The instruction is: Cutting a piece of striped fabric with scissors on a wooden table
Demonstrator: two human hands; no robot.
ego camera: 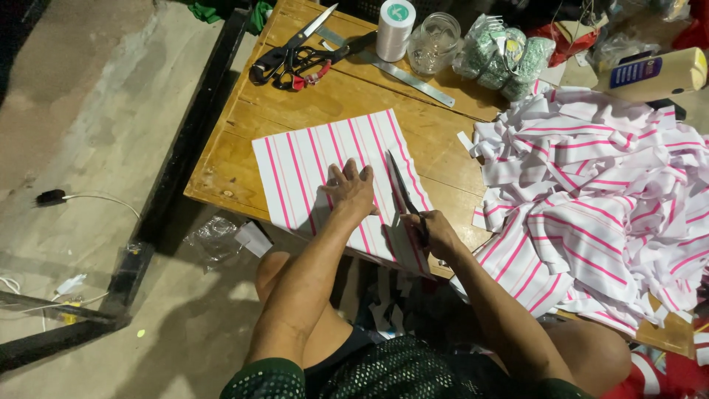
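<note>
- Wooden surface (347, 103) over a concrete floor; we look down from above onto its near edge.
- We note the striped sheet (325, 174), white with pink lines, lying flat at the near edge, its lower right part hanging just past that edge.
- Left hand (351, 188): palm down, fingers spread flat on the sheet near its middle; it grips nothing, only presses.
- Right hand (436, 233): grip clamped on the handles of the black scissors (405, 193), blades parted along a pink stripe close to the sheet's right side.
- Handling, our judgement: the sheet looks thin, light and limp, probably fabric, so it would slide or pucker unless pinned flat. Best held by pressing close beside the cut line, not pinching an edge.
- At the right edge lies a heap of cut striped strips (598, 199), touching nothing in hand.
- Along the far edge: spare scissors (284, 52), a metal ruler (413, 77), a white thread spool (395, 29), a glass jar (434, 43).
</note>
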